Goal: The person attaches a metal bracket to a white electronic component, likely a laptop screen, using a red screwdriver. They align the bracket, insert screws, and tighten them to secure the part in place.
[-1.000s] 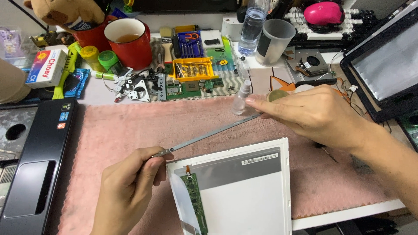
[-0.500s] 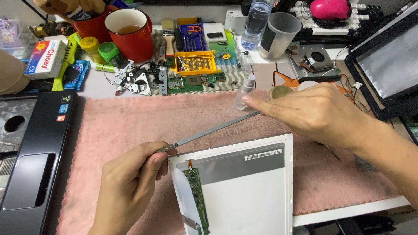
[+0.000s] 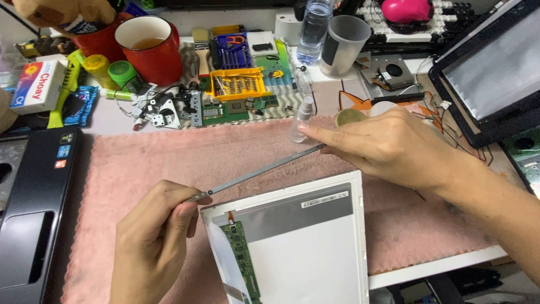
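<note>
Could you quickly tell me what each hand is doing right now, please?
Left hand: closed on one end of the thin metal strip.
Right hand: pinching the strip's other end.

A towel (image 3: 169,163) covers the middle of the counter (image 3: 337,93). On it, at 6 o'clock, lies a display panel (image 3: 298,247). A metal strip (image 3: 259,171) spans just behind the panel, held at its 8 o'clock end by the left hand (image 3: 149,245) and at its 2 o'clock end by the right hand (image 3: 388,143). A laptop base (image 3: 31,214) lies at 9 o'clock; a mug (image 3: 149,48) and screwdriver kit (image 3: 236,84) stand toward 12; a second screen (image 3: 495,67) rests at 2 o'clock.
</note>
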